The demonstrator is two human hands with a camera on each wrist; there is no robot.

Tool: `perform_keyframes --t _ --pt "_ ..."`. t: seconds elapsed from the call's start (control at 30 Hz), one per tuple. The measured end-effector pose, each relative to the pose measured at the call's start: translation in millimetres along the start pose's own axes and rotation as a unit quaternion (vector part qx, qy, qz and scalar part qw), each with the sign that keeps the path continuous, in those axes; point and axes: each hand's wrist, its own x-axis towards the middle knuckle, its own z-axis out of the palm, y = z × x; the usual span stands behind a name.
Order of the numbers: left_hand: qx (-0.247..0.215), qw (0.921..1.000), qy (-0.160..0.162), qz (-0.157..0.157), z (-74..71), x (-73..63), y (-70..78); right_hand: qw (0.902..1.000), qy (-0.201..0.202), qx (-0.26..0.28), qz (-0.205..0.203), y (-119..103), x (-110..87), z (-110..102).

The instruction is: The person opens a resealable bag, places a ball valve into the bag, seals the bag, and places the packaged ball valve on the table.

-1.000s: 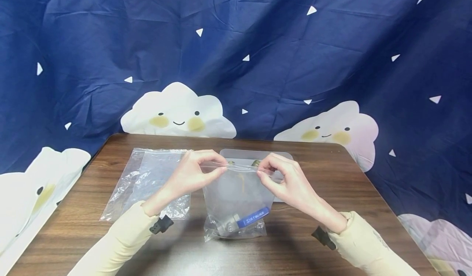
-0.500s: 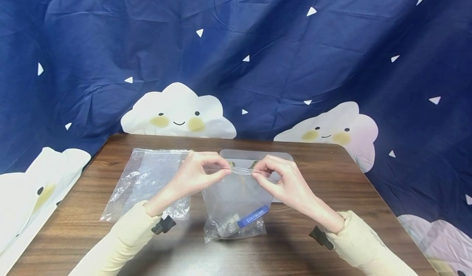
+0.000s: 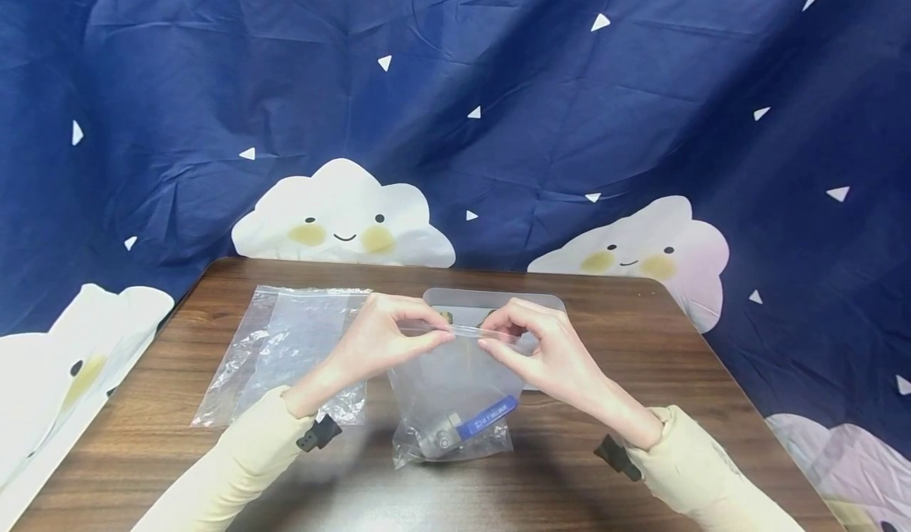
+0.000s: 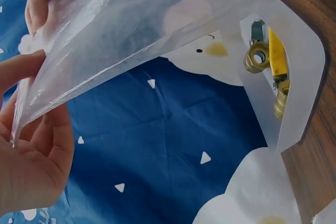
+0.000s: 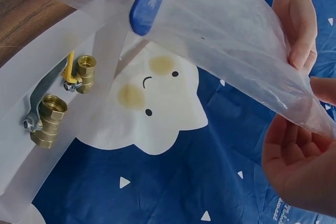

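My left hand (image 3: 380, 338) and right hand (image 3: 544, 346) pinch the top edge of a clear zip-lock bag (image 3: 455, 374), thumbs and fingertips close together near its middle. The bag hangs between them, its crinkled bottom at the tabletop. Inside, at the bottom, lies a ball valve (image 3: 443, 435) with a silver body and a blue lever handle (image 3: 488, 416), tilted up to the right. From the left wrist view, the bag (image 4: 136, 30) stretches away from the left hand (image 4: 39, 156); the right wrist view has the right hand (image 5: 302, 161) gripping the edge.
Behind the bag stands a translucent white bin (image 3: 498, 299) holding brass valves (image 5: 47, 121), one with a yellow handle (image 4: 277, 53). Another clear zip-lock bag (image 3: 299, 358) lies flat at left on the wooden table (image 3: 626, 318). A blue cloud-print curtain (image 3: 527, 81) hangs behind.
Both hands have slid inward along the bag's top edge, left hand rightward and right hand leftward, narrowing the gap between fingertips. The valve and the flat bag stay put.
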Motion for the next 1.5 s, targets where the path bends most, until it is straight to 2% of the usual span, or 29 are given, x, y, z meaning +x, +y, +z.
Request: perform_keyframes --t 0.2,0.33,0.53,0.8,1.3,1.5 --pt "-0.003 0.9996 0.003 0.028 1.3 1.0 2.5 0.9998 -0.001 -0.001 -0.018 -1.5 3.3 -0.5" --pt "-0.002 0.9992 0.002 0.039 1.9 2.5 3.8 0.9999 -0.003 -0.003 -0.015 -2.5 3.6 -0.9" --pt "-0.002 0.9995 0.003 0.031 2.3 3.2 3.8 1.0000 -0.003 -0.006 -0.006 -5.2 3.6 -0.2" --pt "-0.002 0.9997 -0.002 0.024 3.3 5.0 4.9 0.9996 -0.009 -0.012 -0.025 -5.3 5.6 0.0" --pt "-0.004 0.9990 -0.005 0.043 6.3 7.9 7.4 0.9989 -0.013 -0.029 -0.035 -7.6 10.8 2.3" --pt "0.001 0.9979 0.001 0.065 7.4 6.7 7.5 0.9981 -0.014 -0.027 -0.054 -7.7 11.2 3.0"
